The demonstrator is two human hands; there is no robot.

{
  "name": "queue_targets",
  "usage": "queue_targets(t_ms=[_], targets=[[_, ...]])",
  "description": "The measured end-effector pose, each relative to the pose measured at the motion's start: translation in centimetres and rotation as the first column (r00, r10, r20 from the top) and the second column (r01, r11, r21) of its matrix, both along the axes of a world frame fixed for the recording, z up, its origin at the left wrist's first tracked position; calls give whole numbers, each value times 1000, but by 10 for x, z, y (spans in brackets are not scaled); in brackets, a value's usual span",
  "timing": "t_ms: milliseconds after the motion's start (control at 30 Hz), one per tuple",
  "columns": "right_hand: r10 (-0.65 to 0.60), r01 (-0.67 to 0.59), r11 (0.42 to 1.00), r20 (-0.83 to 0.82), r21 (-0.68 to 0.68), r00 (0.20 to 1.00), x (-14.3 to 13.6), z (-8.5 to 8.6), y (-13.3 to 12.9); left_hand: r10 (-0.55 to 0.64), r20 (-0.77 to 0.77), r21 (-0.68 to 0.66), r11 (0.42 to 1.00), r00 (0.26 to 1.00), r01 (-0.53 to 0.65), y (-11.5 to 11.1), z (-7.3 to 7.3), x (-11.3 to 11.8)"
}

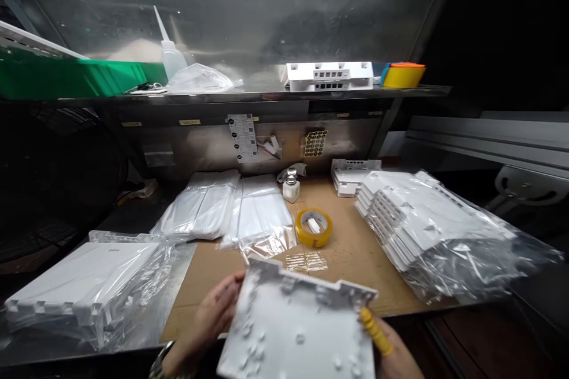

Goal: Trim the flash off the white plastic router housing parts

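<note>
A white plastic housing panel (306, 331), its inner side with small posts and clips facing me, is held over the front edge of the bench. My left hand (216, 311) grips its left edge, the fingers partly behind it. At the panel's right edge my right hand (395, 352) is closed around a tool with a ribbed yellow handle (376, 331). The tool's tip seems to be at the panel's upper right corner, but its working end cannot be made out. Most of the right hand's fingers are hidden behind the panel.
Bagged white panels lie in stacks at left (84, 272) and right (427, 213). Between them are clear plastic bags (200, 201), a yellow tape roll (304, 235) and a small pump bottle (291, 188). A metal shelf (262, 95) holds a green bin (84, 78) and a squeeze bottle (173, 59).
</note>
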State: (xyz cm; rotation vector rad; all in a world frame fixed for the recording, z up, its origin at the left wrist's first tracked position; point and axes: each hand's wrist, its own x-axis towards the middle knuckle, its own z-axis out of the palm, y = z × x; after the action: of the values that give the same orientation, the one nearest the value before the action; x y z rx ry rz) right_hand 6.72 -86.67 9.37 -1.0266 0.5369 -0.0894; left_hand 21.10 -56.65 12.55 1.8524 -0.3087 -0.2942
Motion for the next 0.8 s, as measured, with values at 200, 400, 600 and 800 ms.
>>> queue_targets(t_ms=[200, 400, 600, 800], targets=[[-429, 426, 899, 11, 98, 903, -15, 14, -56, -172, 328, 320, 945, 929, 62, -77, -23, 68], [-501, 489, 858, 45, 161, 864, -23, 21, -65, -265, 405, 545, 838, 875, 2, -74, -55, 85], [-505, 496, 860, 61, 121, 861, -26, 12, -66, -328, 447, 611, 791, 833, -16, -63, -33, 97], [-462, 461, 886, 10, 46, 887, -22, 4, -61, -350, 469, 583, 812, 811, 13, -57, -18, 104]])
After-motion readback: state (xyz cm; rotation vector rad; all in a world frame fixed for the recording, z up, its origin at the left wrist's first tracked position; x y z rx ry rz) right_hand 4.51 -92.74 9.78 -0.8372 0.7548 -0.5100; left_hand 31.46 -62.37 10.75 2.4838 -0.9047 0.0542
